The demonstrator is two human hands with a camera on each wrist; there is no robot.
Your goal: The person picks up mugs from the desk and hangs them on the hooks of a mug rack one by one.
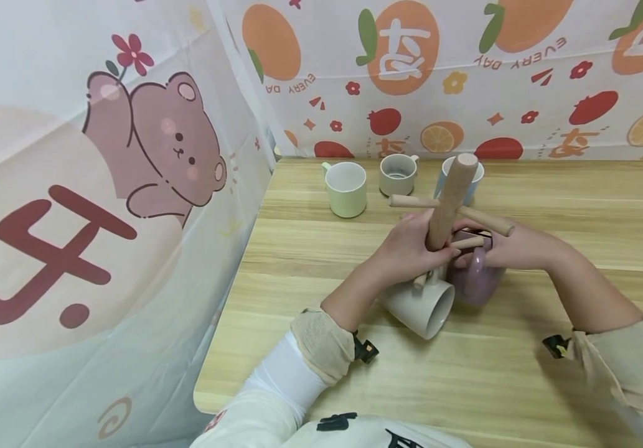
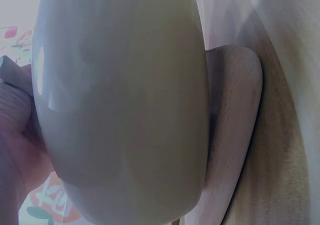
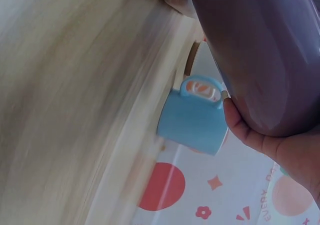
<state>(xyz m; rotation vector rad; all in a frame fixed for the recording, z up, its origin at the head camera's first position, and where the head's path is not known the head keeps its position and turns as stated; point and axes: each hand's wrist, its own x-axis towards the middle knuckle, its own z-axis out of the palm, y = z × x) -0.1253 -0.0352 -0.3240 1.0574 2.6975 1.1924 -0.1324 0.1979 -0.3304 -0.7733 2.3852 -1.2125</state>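
A wooden mug rack [image 1: 451, 202] with pegs stands in front of the person. The left hand [image 1: 405, 252] grips its post, with the thumb across the front. Below that hand a beige mug [image 1: 413, 305] hangs at a low peg, its mouth tilted toward the person. It fills most of the left wrist view, beside the rack's rounded wooden base [image 2: 237, 105]. The right hand [image 1: 523, 246] holds a purple mug [image 1: 475, 283] against the rack's right side. The mug's handle is close to a peg pointing toward the person. In the right wrist view, fingers [image 3: 255, 140] curve around the purple mug.
Behind the rack stand a pale green mug [image 1: 346, 193], a small grey mug [image 1: 398, 177] and a light blue mug [image 3: 192, 120], partly hidden by the post in the head view. The wood-grain table [image 1: 276, 249] meets printed cloths at its back and left.
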